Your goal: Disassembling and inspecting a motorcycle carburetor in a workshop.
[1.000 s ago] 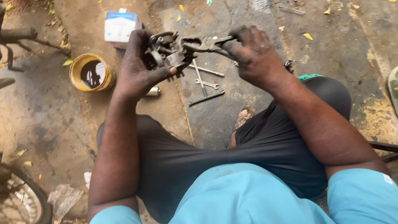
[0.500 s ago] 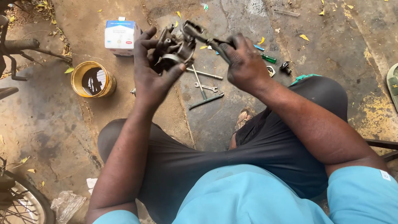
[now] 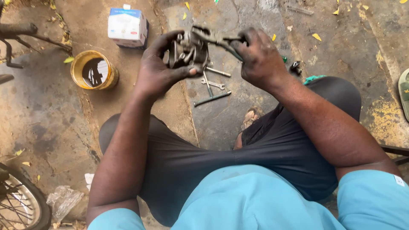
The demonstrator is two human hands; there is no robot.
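Left hand grips grimy metal engine part, steadying it; right hand clenches dark tool, possibly pliers, at its top; spanners below on floor.

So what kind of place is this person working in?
Most likely an open-air repair spot for bikes or motorbikes, on bare stained ground. The left hand holds a greasy metal engine part, the right hand works a tool on it, spanners lie on the ground, and a spoked wheel shows at the corner.
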